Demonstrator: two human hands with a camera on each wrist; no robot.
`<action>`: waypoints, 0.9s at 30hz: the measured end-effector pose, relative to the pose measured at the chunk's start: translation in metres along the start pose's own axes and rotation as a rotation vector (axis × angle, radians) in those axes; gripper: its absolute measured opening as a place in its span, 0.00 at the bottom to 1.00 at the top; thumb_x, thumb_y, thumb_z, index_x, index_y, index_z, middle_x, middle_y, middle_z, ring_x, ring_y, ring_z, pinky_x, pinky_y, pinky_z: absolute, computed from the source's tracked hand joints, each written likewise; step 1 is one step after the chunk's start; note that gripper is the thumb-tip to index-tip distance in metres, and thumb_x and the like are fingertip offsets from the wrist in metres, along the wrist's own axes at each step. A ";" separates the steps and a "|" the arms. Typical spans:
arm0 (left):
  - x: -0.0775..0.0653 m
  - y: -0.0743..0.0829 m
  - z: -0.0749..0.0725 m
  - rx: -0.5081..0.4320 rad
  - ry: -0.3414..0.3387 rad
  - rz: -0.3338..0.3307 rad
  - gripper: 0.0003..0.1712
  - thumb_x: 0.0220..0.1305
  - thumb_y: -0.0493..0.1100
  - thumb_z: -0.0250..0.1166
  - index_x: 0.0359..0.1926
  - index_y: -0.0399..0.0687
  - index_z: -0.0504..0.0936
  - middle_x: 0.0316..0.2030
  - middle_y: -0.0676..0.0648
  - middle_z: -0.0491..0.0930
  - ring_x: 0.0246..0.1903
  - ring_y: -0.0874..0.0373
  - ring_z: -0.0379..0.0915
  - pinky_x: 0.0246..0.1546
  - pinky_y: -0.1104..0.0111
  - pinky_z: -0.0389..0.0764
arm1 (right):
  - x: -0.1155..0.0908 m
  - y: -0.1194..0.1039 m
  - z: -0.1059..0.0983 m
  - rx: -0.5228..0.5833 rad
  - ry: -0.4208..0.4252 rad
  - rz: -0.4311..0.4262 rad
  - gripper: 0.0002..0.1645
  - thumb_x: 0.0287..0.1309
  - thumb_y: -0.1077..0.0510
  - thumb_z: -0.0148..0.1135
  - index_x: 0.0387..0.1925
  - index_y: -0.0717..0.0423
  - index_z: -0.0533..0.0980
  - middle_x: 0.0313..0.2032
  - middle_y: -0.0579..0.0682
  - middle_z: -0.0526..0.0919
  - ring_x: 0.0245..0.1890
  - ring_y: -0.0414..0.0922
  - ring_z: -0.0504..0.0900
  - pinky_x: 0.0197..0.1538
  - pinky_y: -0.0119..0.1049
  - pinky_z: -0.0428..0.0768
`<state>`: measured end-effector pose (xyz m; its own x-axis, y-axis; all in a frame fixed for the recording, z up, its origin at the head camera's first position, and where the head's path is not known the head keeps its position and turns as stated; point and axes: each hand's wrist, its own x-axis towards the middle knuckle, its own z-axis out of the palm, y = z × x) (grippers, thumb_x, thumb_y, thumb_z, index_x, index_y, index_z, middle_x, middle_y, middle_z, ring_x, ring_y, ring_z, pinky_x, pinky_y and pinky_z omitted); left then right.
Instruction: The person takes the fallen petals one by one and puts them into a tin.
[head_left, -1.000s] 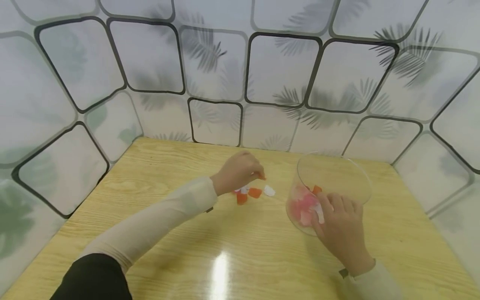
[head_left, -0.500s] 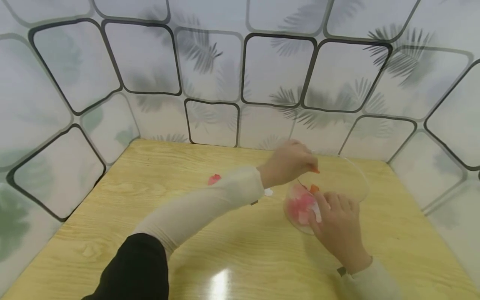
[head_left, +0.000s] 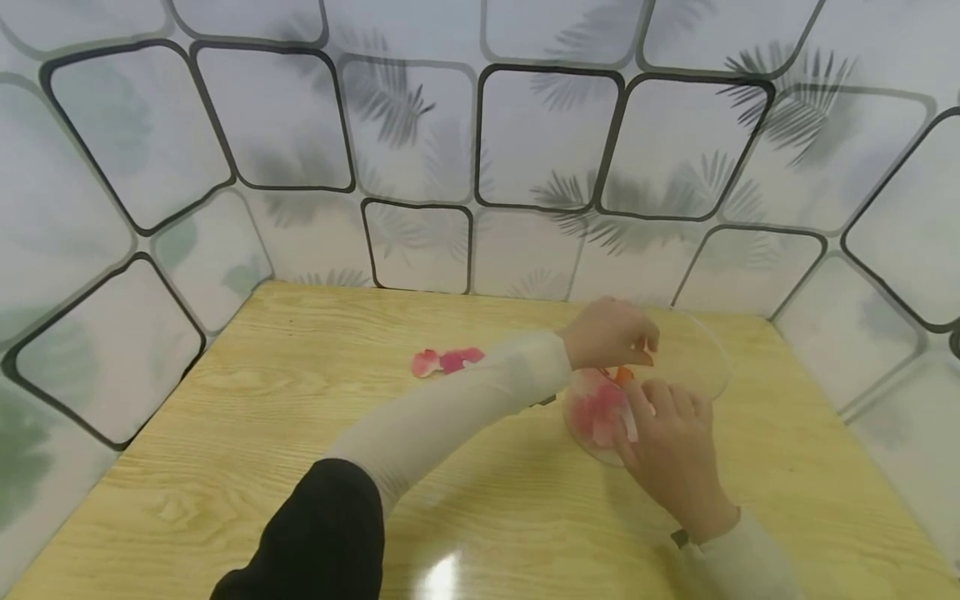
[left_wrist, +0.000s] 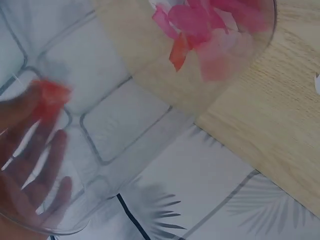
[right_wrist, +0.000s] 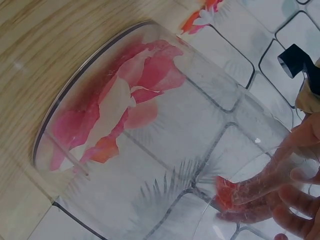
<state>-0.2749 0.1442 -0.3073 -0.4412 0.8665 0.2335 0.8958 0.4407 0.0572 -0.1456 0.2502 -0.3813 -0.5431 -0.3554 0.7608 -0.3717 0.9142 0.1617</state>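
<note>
In the head view, a clear round container [head_left: 726, 354] tilts on the table, its wide mouth facing up and right. My right hand [head_left: 675, 450] grips it on the near side. Pink, white and orange petals [right_wrist: 142, 80] are gathered towards the container's bottom in the right wrist view. My left hand [head_left: 611, 335] is at the container's mouth, pinching a red-orange petal [left_wrist: 55, 96] between thumb and fingers. The right wrist view shows this petal [right_wrist: 225, 192] through the clear wall. Part of the container is hidden behind my right hand.
Loose pink petals [head_left: 453, 360] lie on the wooden table [head_left: 225, 417] beyond my left sleeve, which covers part of the area. A white wall [head_left: 420, 242] with black outlines and leaf prints stands along the table's far and side edges.
My left hand has moved right from the loose petals to the container's mouth, carrying a petal. My right hand stays on the container. The view has shifted slightly.
</note>
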 end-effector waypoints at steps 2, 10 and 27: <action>0.001 0.000 0.000 -0.013 -0.044 -0.015 0.25 0.56 0.53 0.67 0.56 0.58 0.77 0.49 0.58 0.82 0.47 0.66 0.76 0.50 0.74 0.72 | 0.000 0.001 -0.001 -0.008 -0.020 -0.001 0.25 0.60 0.46 0.38 0.41 0.62 0.72 0.29 0.58 0.72 0.30 0.56 0.71 0.35 0.50 0.64; 0.002 -0.001 0.001 -0.053 0.051 -0.007 0.33 0.62 0.52 0.61 0.68 0.58 0.63 0.60 0.54 0.73 0.57 0.61 0.71 0.59 0.71 0.70 | 0.000 0.001 0.000 -0.012 -0.020 -0.002 0.27 0.61 0.46 0.36 0.42 0.63 0.72 0.29 0.58 0.72 0.30 0.57 0.71 0.34 0.49 0.63; -0.112 -0.044 0.014 -0.087 0.289 0.066 0.22 0.60 0.38 0.62 0.57 0.45 0.73 0.48 0.47 0.77 0.50 0.55 0.73 0.55 0.67 0.73 | -0.001 0.001 0.002 0.000 -0.010 0.007 0.24 0.51 0.48 0.46 0.43 0.62 0.73 0.31 0.59 0.73 0.30 0.57 0.71 0.34 0.48 0.63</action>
<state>-0.2659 0.0310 -0.3492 -0.3597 0.7845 0.5051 0.9287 0.3531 0.1128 -0.1467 0.2509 -0.3835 -0.5530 -0.3510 0.7557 -0.3676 0.9167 0.1569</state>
